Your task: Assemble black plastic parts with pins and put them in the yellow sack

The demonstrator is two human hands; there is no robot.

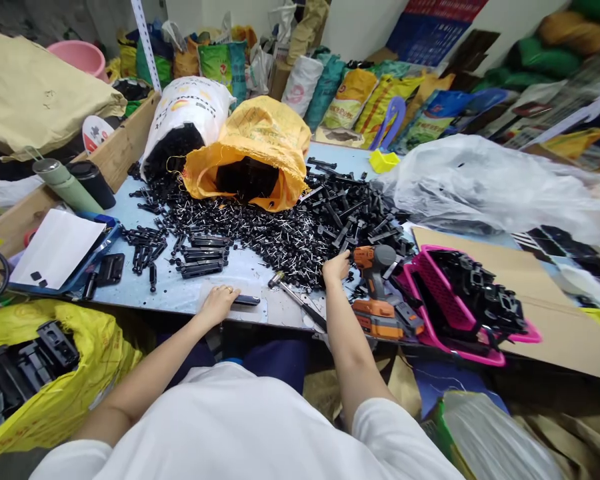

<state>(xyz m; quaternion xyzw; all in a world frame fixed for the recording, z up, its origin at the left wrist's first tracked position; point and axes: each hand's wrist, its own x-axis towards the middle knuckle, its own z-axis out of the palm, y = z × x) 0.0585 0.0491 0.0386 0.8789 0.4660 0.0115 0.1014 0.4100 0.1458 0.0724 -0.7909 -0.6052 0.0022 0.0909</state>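
My left hand (219,301) rests on the table's near edge, its fingers curled on a flat black plastic strip (245,301). My right hand (336,267) reaches into the heap of small black parts (280,233) beside an orange cordless drill (377,287); its fingertips are buried in the pile, so what they hold is hidden. A metal hammer (295,298) lies between my two hands. Stacked black strips (203,257) lie further left.
A yellow sack (253,150) and a white sack (185,120) of black parts lie open at the back. A pink basket (455,307) of black pieces sits right. A clipboard with paper (57,250), two flasks (77,183), a clear plastic bag (495,183) and cardboard (555,300) surround the pile.
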